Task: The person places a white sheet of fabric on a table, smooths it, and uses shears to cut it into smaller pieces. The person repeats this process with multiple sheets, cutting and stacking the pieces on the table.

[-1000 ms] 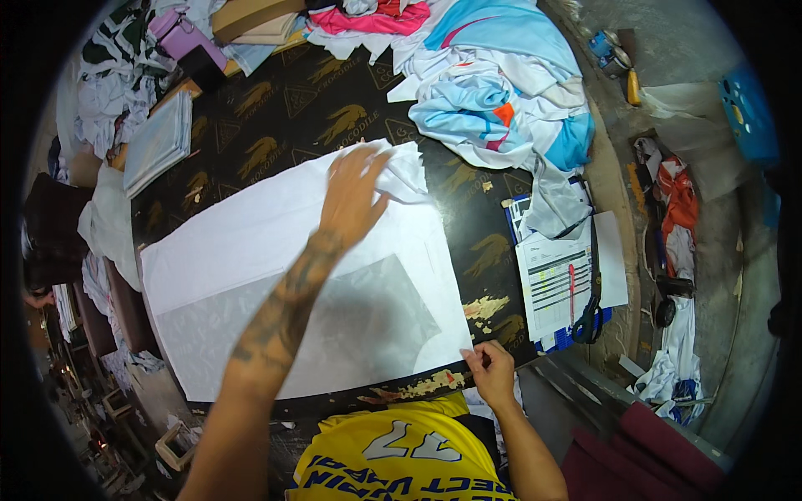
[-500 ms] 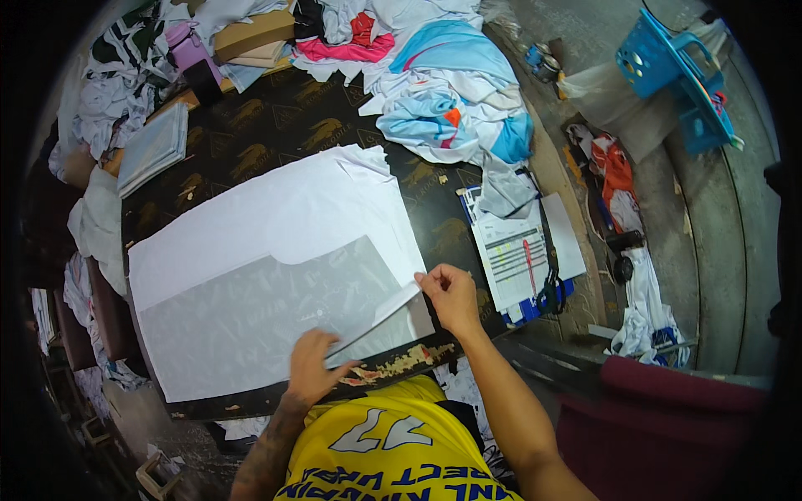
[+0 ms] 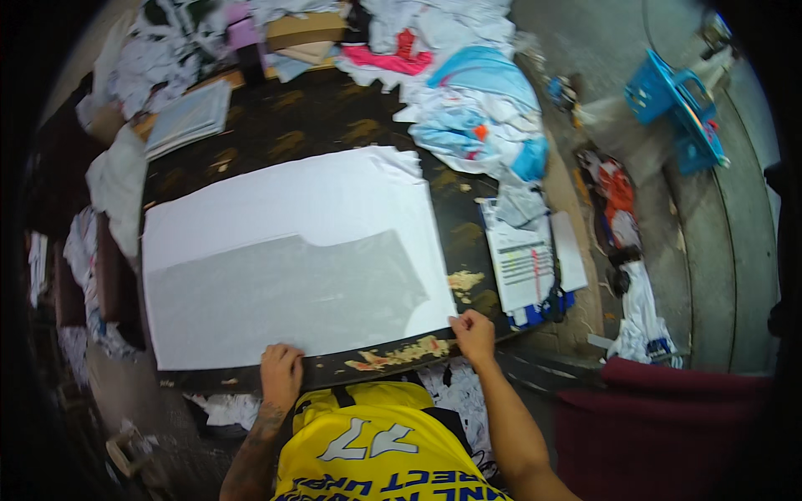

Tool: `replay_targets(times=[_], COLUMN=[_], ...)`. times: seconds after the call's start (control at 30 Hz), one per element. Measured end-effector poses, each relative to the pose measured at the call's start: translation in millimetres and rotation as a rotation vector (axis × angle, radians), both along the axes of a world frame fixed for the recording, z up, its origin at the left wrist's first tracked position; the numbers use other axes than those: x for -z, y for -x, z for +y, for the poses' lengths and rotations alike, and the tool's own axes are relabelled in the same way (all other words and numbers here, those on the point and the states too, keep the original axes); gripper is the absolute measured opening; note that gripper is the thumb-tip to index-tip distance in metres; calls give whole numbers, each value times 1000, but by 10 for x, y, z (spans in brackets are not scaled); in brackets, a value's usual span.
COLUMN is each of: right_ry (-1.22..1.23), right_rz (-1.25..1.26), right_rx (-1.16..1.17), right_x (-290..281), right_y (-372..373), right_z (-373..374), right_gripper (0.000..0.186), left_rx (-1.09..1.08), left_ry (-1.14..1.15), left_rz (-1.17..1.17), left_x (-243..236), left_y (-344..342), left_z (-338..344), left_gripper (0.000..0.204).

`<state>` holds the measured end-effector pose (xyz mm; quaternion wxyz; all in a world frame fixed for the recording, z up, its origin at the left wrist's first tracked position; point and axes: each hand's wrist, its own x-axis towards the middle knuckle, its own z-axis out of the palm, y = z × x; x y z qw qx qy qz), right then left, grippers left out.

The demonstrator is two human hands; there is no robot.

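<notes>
A wide white sheet (image 3: pixel 334 188), cloth or paper, lies over the black tabletop. It bears a flat grey shape (image 3: pixel 276 292) like a garment panel, with a notched upper edge and a curved right end; whether that is printed or laid on, I cannot tell. My right hand (image 3: pixel 474 336) pinches the sheet's near right corner between thumb and fingers. Along the near edge, left of centre, my left hand (image 3: pixel 281 367) rests with its fingers lying on the sheet's border, gripping nothing visible. The sheet's far right corner is wrinkled.
Heaped white and light-blue cloth (image 3: pixel 480 113) covers the table's far right. A clipboard with papers (image 3: pixel 518 255) and a red pen lies on the right. Stacked pale sheets (image 3: pixel 190 117) sit at the far left. A blue plastic basket (image 3: pixel 656 92) and a maroon seat (image 3: pixel 660 434) stand off right.
The lifted, folded near right part of the sheet has been laid down flat. My right hand moved nearer with the corner; my left hand moved left and nearer. The whole view shifted slightly.
</notes>
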<state>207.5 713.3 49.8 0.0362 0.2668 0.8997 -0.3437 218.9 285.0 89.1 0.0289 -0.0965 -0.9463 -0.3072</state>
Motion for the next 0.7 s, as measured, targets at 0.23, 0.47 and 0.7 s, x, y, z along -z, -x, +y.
replay_targets(times=[0.23,0.47,0.7], right_ry=[40,620,669], right_rz=[224,-408,-408], right_rx=[26,-214,335], right_x=[-345,-508,-310], right_y=[-17,-131,-26], right_z=[-291,-1705,-2150], right_gripper=[26,33,36], left_rx=[-567,-1177,-1211], left_ry=[144,-246,-141], left_rz=[67,120,-68], left_x=[72,614,666], left_y=[-443,-999,-790], left_z=[-1517,-3499,-3652], left_gripper=[30,16,16])
